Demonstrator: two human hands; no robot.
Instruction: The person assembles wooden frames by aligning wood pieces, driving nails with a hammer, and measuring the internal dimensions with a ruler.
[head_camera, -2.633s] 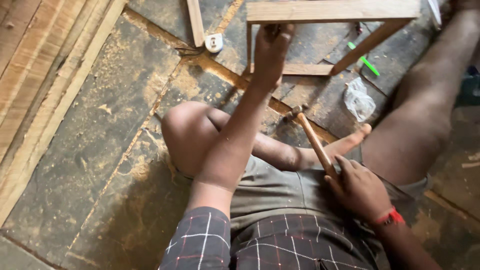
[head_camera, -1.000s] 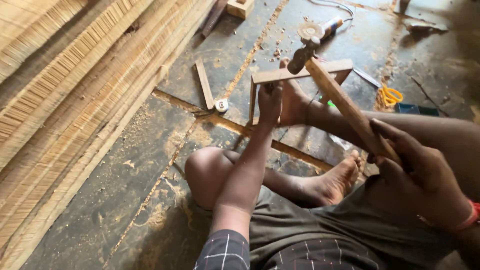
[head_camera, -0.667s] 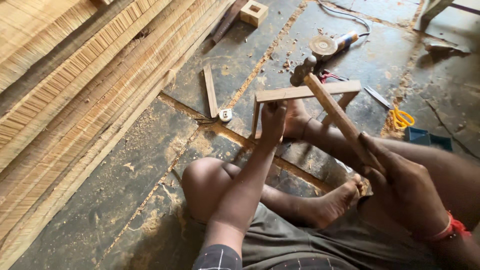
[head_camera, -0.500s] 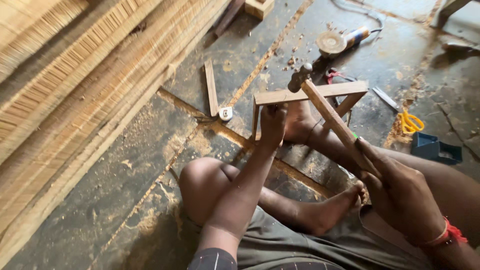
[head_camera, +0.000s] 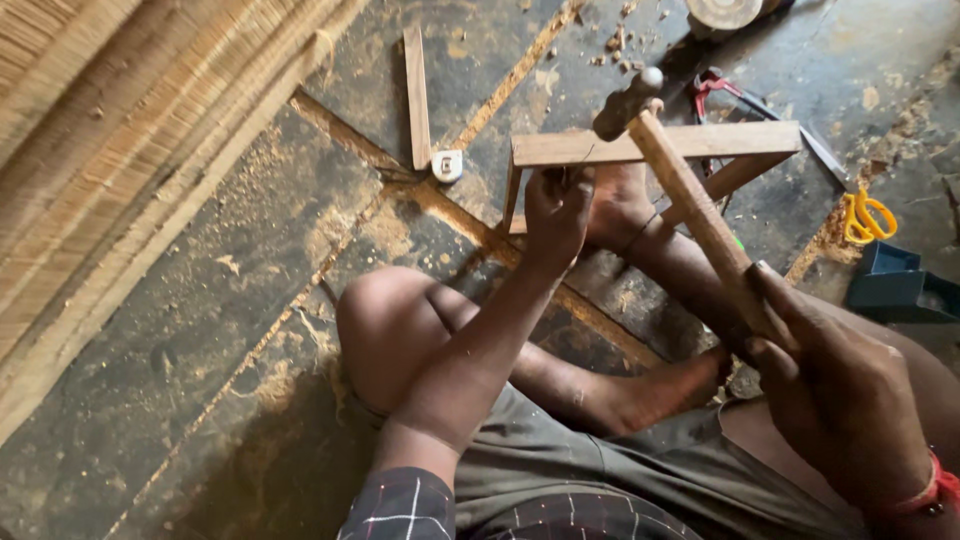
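Wooden-handled hammer (head_camera: 690, 200) in right hand (head_camera: 840, 390), metal head over pale wooden frame (head_camera: 655, 145).

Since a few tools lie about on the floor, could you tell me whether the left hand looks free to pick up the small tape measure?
Probably not as things stand: the left hand grips the wooden frame, though the tape measure lies unobstructed nearby.

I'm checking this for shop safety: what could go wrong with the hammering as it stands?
The left hand pinches right under the rail of the wooden frame, close to the head of the hammer that the right hand holds, so a glancing blow could hit fingers. The bare foot braces the frame just below and could be struck too, or the frame might slip.
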